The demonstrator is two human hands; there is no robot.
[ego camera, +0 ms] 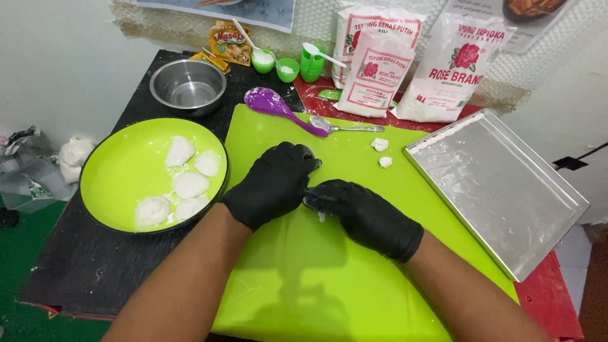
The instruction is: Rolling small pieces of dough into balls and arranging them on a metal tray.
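Both my hands wear black gloves and meet over the middle of a lime green cutting mat point(329, 272). My left hand point(273, 182) lies palm down, fingers curled. My right hand point(361, 212) presses against it, and a small bit of white dough point(322, 216) shows under its fingers. Two small white dough pieces point(382, 152) lie on the mat beyond my hands. A lime green plate point(120, 171) to the left holds several white dough lumps point(183, 183).
A metal baking tray point(500, 190) lies at the right. Behind the mat are a purple spoon point(278, 107), a metal spoon point(345, 126), a steel bowl point(188, 85), small green cups point(288, 68), a seasoning sachet point(231, 43) and three white flour bags point(405, 63).
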